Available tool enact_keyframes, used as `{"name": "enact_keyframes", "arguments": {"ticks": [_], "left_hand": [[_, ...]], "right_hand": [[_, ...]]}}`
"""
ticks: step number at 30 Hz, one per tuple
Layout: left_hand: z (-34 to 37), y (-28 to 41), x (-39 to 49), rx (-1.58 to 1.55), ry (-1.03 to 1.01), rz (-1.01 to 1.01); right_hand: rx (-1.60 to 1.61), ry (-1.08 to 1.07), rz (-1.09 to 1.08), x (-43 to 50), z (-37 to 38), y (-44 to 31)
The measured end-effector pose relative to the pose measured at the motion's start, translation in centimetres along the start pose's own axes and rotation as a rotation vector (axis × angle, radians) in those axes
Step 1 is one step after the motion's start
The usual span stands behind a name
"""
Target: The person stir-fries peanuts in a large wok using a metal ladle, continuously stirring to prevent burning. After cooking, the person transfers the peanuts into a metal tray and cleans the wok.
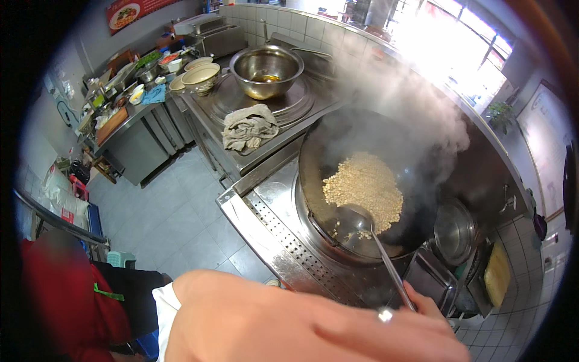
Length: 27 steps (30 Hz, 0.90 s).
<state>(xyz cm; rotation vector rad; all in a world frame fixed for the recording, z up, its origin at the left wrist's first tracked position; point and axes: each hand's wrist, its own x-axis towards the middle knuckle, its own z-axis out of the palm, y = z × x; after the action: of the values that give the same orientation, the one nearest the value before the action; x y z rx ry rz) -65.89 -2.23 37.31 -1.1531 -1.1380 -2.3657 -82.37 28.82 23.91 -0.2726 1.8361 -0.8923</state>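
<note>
My left hand [407, 328] comes across from the lower left and is closed at the ladle's handle, with a shiny ring on one finger. Fingers of what looks like my right hand [424, 301] wrap the same handle just beyond; the rest of that hand is hidden. The metal ladle [390, 262] slants up to the left, its bowl face down at the near edge of a heap of pale diced food or grains [364, 185]. That heap lies in a large dark wok [314, 181], with a few loose bits around the ladle bowl. Thick steam rises over the wok's far right side.
A steel bowl [267, 59] with yellow liquid and a crumpled cloth [251, 124] rest on the neighbouring stove. Metal trays [434, 276] and a steel basin [454, 231] stand right of the wok. A person in red [68, 294] is at the lower left.
</note>
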Motion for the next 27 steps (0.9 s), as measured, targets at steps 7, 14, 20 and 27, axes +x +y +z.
{"name": "enact_keyframes", "arguments": {"ticks": [7, 14, 20, 27], "left_hand": [[-4.0, -0.3, -8.2, 0.443, 0.485, -0.182], [-9.0, -10.6, -15.4, 0.854, 1.021, -0.413], [-9.3, -12.8, -18.0, 1.183, 1.046, -0.499], [-9.5, -13.8, -16.9, 1.646, 0.928, -0.361]], "right_hand": [[0.091, 0.012, -0.162, -0.1, 1.4, -1.1], [-0.006, -0.044, -0.132, 4.8, 3.3, -2.1], [-0.012, -0.042, -0.114, -0.5, 1.5, -3.5], [-0.299, 0.039, -0.180, -1.2, 0.8, 0.1]]}}
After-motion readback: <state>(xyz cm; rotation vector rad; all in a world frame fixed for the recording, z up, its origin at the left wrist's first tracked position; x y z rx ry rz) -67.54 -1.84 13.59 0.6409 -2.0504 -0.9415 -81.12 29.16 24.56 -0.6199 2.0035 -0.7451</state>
